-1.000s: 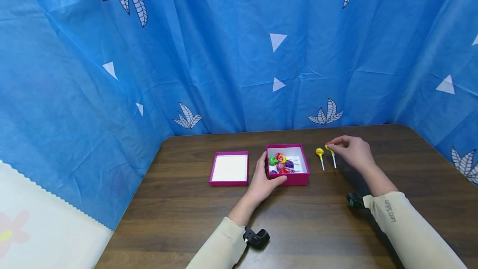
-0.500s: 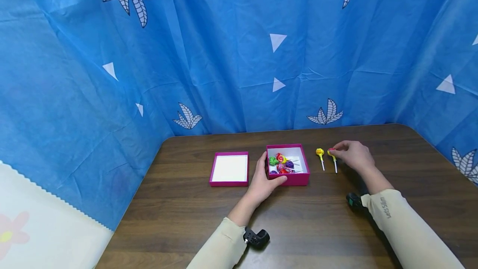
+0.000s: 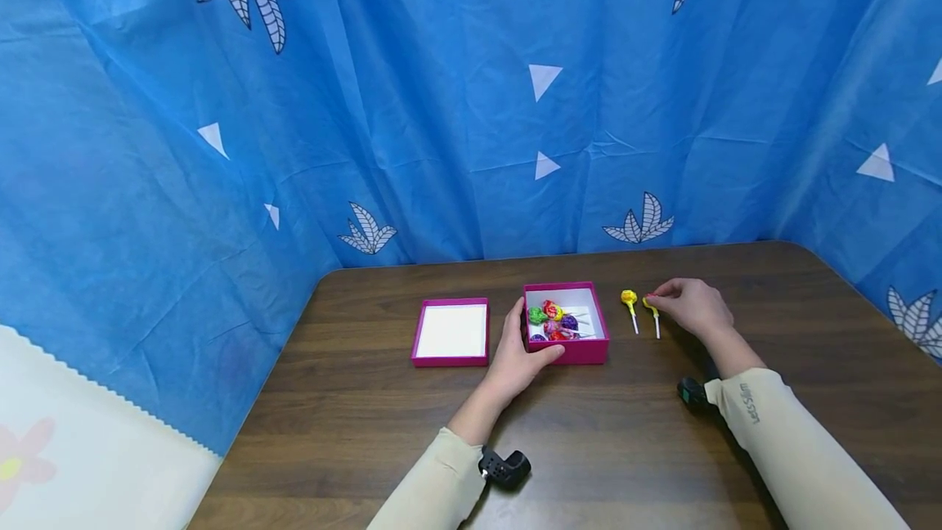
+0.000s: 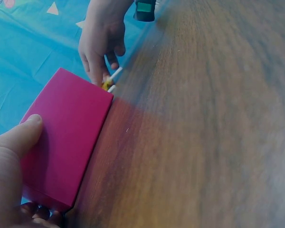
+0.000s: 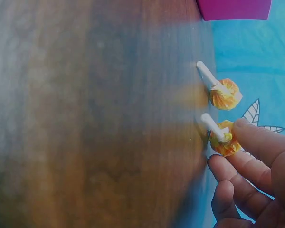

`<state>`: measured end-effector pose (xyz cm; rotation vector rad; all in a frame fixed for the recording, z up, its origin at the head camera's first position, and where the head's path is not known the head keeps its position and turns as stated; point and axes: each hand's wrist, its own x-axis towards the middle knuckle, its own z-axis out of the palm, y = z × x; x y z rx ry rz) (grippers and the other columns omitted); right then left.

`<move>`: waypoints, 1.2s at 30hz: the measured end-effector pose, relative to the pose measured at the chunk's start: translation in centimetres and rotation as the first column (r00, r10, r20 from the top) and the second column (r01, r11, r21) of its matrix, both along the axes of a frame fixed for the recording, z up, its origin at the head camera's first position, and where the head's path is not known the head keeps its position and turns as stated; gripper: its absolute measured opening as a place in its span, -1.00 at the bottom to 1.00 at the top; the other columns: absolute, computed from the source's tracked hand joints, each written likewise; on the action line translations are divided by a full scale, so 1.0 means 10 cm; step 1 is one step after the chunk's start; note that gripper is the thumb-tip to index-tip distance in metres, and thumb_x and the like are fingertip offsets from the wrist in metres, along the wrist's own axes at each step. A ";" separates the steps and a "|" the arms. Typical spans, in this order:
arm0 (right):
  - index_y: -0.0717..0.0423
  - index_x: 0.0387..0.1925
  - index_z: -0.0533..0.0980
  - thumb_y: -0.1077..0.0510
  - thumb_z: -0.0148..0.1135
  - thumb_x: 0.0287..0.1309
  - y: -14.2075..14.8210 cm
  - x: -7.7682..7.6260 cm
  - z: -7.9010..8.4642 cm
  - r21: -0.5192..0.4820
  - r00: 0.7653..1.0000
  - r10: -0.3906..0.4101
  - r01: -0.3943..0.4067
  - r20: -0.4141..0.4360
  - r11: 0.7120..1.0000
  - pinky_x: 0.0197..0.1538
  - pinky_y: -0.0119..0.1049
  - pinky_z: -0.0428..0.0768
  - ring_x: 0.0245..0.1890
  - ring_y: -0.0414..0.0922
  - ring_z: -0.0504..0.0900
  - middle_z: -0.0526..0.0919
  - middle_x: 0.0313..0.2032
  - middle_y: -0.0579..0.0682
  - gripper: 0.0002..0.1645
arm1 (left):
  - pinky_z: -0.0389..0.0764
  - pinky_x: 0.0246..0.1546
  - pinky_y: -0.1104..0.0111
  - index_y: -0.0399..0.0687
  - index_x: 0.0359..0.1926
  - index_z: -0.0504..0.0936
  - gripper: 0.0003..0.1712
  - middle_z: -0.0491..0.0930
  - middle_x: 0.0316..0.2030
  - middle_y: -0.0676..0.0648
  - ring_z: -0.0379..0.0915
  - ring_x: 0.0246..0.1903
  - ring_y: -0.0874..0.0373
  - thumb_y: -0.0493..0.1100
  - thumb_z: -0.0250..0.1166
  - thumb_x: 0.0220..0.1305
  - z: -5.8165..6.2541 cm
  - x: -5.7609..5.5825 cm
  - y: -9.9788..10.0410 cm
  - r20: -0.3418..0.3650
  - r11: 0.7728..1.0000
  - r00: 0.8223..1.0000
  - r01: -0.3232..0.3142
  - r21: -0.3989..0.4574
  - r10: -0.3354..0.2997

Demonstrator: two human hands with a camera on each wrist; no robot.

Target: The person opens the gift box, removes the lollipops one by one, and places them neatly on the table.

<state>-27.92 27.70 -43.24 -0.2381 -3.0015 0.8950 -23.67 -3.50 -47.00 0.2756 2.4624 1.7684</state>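
Observation:
My left hand (image 3: 515, 365) grips the magenta box (image 3: 585, 352) at its left side, thumb on the front wall in the left wrist view. Inside the box's white interior, several wrapped lollipops (image 3: 553, 327) in green, red, yellow and purple lie towards the left. To the right of the box, my right hand (image 3: 695, 307) pinches the yellow head of a lollipop (image 5: 223, 147) between thumb and fingers; its white stick points towards me. A second yellow lollipop (image 3: 629, 298) lies beside it on the table, a small gap to the left, its stick turned the same way.
Left of the box lies a shallow magenta lid (image 3: 450, 332), its white inside facing up. The brown wooden table (image 3: 353, 432) ends at the back against a blue patterned curtain (image 3: 441, 105). A black wrist device (image 3: 505, 469) sits on the left wrist.
My right hand has come slightly nearer the table with the lollipop, now about level with the other one. The left hand and the box have stayed in place.

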 end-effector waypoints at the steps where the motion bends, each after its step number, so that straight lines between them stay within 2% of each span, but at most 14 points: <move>1: 0.22 0.01 0.57 -0.20 0.25 0.29 0.00 -0.01 0.00 0.001 1.000 -0.001 0.001 -0.003 1.000 -0.19 -0.04 0.52 -0.13 0.16 0.49 0.60 0.00 0.34 -0.43 | 0.25 0.46 -0.08 0.17 0.59 -0.11 0.17 0.04 0.54 -0.04 0.07 0.49 -0.04 0.11 0.45 0.17 0.00 0.00 0.00 -0.002 1.000 1.000 -0.001 0.000 0.001; 21: 0.25 0.04 0.54 -0.18 0.25 0.30 -0.03 -0.02 -0.02 -0.016 1.000 0.010 -0.010 -0.004 1.000 -0.14 0.00 0.54 -0.13 0.16 0.49 0.59 -0.01 0.36 -0.41 | 0.25 0.46 -0.08 0.17 0.59 -0.11 0.16 0.03 0.54 -0.03 0.06 0.49 -0.03 0.09 0.45 0.17 -0.02 0.01 -0.02 -0.003 1.000 1.000 -0.001 -0.007 0.001; 30: 0.25 0.03 0.55 -0.17 0.25 0.29 -0.04 0.00 0.00 0.009 0.999 0.043 -0.043 -0.002 0.999 -0.22 -0.09 0.54 -0.19 0.10 0.53 0.63 -0.06 0.33 -0.43 | 0.21 0.49 -0.06 0.11 0.59 -0.12 0.17 0.02 0.55 -0.07 0.05 0.49 -0.03 0.10 0.45 0.17 -0.02 0.00 -0.01 -0.025 1.000 1.000 0.015 -0.010 -0.015; 36: 0.27 0.05 0.54 -0.19 0.24 0.30 -0.03 -0.01 0.01 0.004 0.999 0.045 -0.045 -0.010 0.999 -0.23 -0.07 0.56 -0.18 0.12 0.53 0.61 -0.05 0.35 -0.39 | 0.28 0.45 -0.07 0.15 0.59 -0.11 0.16 0.04 0.54 -0.06 0.07 0.47 -0.03 0.09 0.45 0.16 0.00 -0.01 -0.01 -0.015 1.000 1.000 0.013 -0.005 -0.014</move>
